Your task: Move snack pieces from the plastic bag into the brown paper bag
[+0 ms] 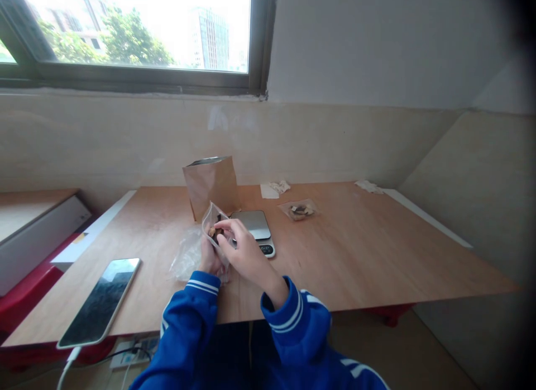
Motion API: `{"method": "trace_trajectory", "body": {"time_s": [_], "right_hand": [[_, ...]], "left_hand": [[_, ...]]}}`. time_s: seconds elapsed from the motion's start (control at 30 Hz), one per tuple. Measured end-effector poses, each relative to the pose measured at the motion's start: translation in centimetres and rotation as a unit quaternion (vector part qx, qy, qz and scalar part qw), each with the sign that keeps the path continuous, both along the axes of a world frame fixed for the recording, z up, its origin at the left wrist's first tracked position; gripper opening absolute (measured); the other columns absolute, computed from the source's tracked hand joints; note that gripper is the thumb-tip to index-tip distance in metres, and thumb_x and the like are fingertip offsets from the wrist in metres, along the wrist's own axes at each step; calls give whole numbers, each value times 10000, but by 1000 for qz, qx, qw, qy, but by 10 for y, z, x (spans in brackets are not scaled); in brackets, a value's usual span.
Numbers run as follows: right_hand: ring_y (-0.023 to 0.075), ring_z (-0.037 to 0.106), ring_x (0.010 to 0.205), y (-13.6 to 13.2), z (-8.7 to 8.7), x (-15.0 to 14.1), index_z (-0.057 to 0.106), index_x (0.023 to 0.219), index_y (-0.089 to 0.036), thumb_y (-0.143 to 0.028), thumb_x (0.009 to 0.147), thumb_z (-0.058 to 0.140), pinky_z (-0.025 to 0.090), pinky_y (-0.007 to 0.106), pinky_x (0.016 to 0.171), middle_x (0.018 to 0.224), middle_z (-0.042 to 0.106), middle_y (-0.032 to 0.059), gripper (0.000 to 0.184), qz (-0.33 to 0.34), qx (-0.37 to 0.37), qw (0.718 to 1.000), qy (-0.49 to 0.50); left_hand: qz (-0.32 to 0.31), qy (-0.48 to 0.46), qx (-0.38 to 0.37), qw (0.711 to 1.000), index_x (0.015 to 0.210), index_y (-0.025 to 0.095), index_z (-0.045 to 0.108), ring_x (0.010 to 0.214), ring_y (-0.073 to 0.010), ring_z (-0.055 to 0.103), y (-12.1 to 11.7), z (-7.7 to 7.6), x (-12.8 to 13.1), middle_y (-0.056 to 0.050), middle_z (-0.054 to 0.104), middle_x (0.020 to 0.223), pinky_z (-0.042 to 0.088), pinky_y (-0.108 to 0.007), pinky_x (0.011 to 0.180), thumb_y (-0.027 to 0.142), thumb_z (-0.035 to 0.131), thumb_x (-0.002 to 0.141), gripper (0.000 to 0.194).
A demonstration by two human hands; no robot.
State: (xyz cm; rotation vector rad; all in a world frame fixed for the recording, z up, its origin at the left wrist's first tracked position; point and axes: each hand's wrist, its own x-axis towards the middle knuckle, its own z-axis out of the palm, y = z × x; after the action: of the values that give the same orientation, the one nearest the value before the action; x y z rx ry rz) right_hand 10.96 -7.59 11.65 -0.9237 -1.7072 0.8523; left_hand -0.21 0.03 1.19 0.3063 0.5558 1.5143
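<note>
My left hand (pixel 210 257) is closed around the lower part of a clear zip bag (pixel 224 255), holding it upright with its mouth open. My right hand (pixel 243 250) reaches into that mouth, thumb and forefinger pinched on a dried brown piece (pixel 214 232). Its other fingertips are partly hidden. Just behind the hands stands an open brown paper pouch (pixel 211 183) with a silvery lining. A kitchen scale (pixel 256 225) lies right of the bag, partly covered by my right hand. Crumpled clear plastic bags (pixel 186 256) spread beside my left hand.
A filled clear bag of dried pieces (pixel 300 210) lies right of the scale. Crumpled tissue (pixel 280 186) and more white paper (pixel 368 186) rest at the table's back edge. A charging phone (pixel 100 300) lies at front left on the wooden table (pixel 355 256).
</note>
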Motion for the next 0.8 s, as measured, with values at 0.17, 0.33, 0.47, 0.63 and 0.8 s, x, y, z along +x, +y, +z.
{"method": "trace_trajectory", "body": {"time_s": [0.17,0.33,0.47,0.63,0.8], "right_hand": [[238,563,1104,46,0,-13,607,1024,-96,-63,859,421,436,373,991,1107,622,168,251,12,-52,952,-301],[316,490,1221,68,-12,-24,520,1241,-47,-190,865,474,409,425,1002,1299,515,245,404,-17,-59,898,-436],[325,438,1259,74,-31,-22,510,1285,-76,-249,851,519,390,422,1023,1391,412,226,467,29,-21,879,-476],[281,439,1236,72,-46,-15,510,1278,-106,-247,819,592,358,384,1061,1355,431,186,487,29,36,887,-459],[263,511,1122,68,-43,-13,578,1085,-86,-210,808,594,408,359,1002,1177,562,169,304,55,49,895,-440]], "left_hand": [[-17,0,-37,999,952,129,672,825,-182,685,3,-19,-4,-71,715,863,536,-287,814,314,479,915,269],[-36,5,7,999,1152,107,641,1066,-233,649,-2,-18,-2,-109,718,1038,469,-344,993,303,517,899,343],[-49,-31,-6,998,1159,105,639,1152,-257,609,-6,-8,-3,-111,714,1073,425,-389,1057,310,465,919,360],[-29,-47,-42,998,1137,97,646,1164,-253,602,-8,-2,-3,-108,714,1077,418,-387,1069,295,438,922,358],[-22,-44,-61,997,977,85,700,966,-218,686,-8,-2,-2,-83,734,822,468,-341,1011,259,442,919,317]]}}
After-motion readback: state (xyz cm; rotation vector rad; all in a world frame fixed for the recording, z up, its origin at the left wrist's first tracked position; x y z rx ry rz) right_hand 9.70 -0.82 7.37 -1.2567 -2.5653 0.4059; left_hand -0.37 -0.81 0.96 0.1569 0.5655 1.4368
